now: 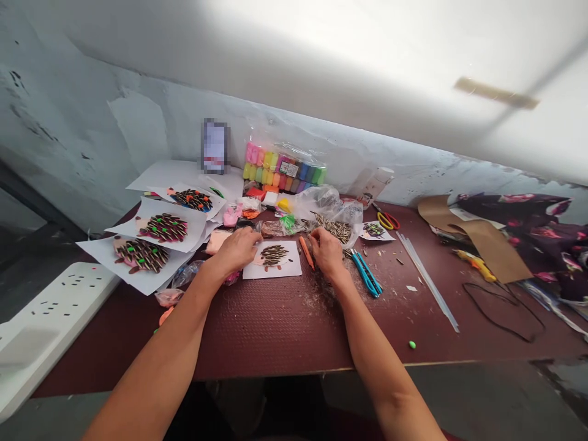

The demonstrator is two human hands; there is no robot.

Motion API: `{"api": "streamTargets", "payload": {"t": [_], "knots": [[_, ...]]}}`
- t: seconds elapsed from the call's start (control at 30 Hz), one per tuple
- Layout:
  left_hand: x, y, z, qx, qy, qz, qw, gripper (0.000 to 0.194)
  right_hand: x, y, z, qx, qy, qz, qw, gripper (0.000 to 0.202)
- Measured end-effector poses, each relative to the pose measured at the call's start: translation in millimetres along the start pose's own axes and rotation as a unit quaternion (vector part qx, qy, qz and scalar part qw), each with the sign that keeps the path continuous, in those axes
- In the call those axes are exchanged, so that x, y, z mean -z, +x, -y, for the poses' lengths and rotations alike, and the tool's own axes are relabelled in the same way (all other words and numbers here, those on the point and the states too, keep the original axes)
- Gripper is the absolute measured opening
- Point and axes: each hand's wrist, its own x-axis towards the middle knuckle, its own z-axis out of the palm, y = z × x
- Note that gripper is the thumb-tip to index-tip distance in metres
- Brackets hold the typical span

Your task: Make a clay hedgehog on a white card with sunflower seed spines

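Note:
A small white card (294, 267) lies on the table with a hedgehog picture (274, 256) on it, its back covered in striped sunflower seeds. My left hand (239, 250) is at the card's upper left corner, fingers curled together; whatever is between them is hidden. To the right of the card, my right hand (327, 250) has its fingers bent and drawn together beside the heap of sunflower seeds (334, 229). What it pinches, if anything, is too small to make out. An orange tool (307, 253) lies between the card and my right hand.
Finished-looking hedgehog sheets (164, 228) are stacked at left near a power strip (50, 324). Behind are coloured clay packs (285, 170) and a phone (215, 146). Rightward lie a blue utility knife (366, 274), scissors (386, 219), clear sticks (429, 285) and a yellow glue gun (476, 264).

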Motion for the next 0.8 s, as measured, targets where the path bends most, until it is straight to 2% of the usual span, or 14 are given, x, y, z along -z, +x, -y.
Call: {"api": "streamTargets", "payload": {"t": [0.13,0.33,0.4,0.53,0.67,0.8], "knots": [[-1.6,0,1,-0.005,0.003,-0.006,1.000,0.037,2,-5,-3,0.040,0.147,-0.024,0.988,0.025],[-0.3,-1,0,-0.006,0.008,-0.005,1.000,0.036,1,-13,2,-0.014,0.311,0.038,0.950,0.016],[0.9,-1,-1,-0.005,0.009,-0.003,1.000,0.036,0,-14,2,-0.020,0.335,0.059,0.940,0.016],[2.5,-1,-2,-0.006,0.003,-0.001,1.000,0.036,1,-16,2,0.002,0.268,0.061,0.962,0.015],[2.1,-1,-1,-0.004,0.002,-0.002,1.000,0.036,6,-17,5,0.021,0.132,0.069,0.989,0.013],[0.9,0,0,-0.007,-0.001,-0.005,1.000,0.036,13,-18,10,0.034,0.005,0.086,0.996,0.013]]}}
